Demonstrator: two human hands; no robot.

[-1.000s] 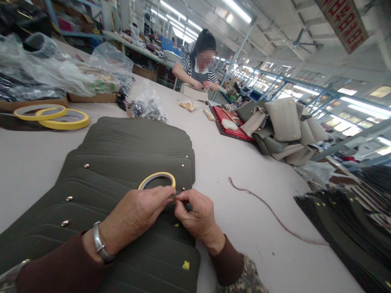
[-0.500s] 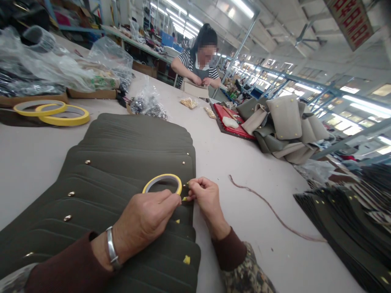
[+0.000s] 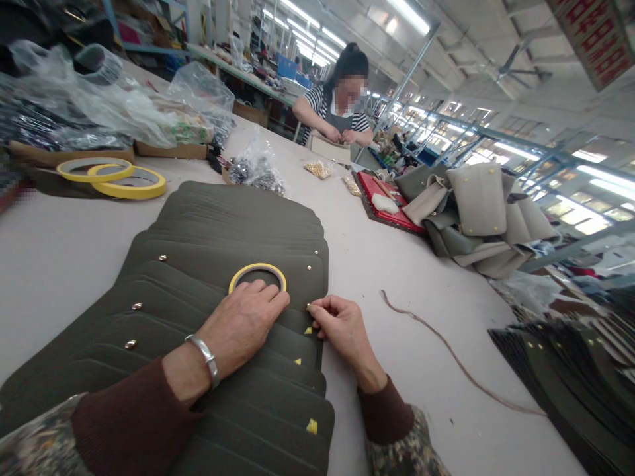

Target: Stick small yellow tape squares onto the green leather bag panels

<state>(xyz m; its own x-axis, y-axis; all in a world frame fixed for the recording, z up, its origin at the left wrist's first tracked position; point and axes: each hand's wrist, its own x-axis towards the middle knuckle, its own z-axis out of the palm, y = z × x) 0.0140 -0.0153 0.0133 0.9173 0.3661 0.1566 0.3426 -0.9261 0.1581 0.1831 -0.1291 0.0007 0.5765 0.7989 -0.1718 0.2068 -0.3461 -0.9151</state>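
Dark green flat leather-like panels [image 3: 238, 221] lie overlapped in a fanned stack before me, with gold studs along both sides. My left hand [image 3: 243, 317] is closed around the near edge of a roll of yellow tape [image 3: 258, 268], over the panels. At the panels' right edge, my right hand [image 3: 342, 330] pinches a small piece of yellow tape with thumb and forefinger, against a stud. Small bits of yellow tape [image 3: 311, 426] stick to panels nearer to me; one lies just below the right fingertips.
Two more tape rolls [image 3: 149, 185] lie at the left, near plastic bags [image 3: 124, 106]. A brown cord [image 3: 446, 344] crosses the table at right. Beyond are a red tray [image 3: 381, 198], bag pieces [image 3: 476, 198] and dark strips [image 3: 546, 370]. Across the table, a person [image 3: 337, 99] handles a beige piece.
My left hand has moved back and left with the tape roll, away from my right hand. The right fingers now press at the stud. The whole view has shifted slightly.
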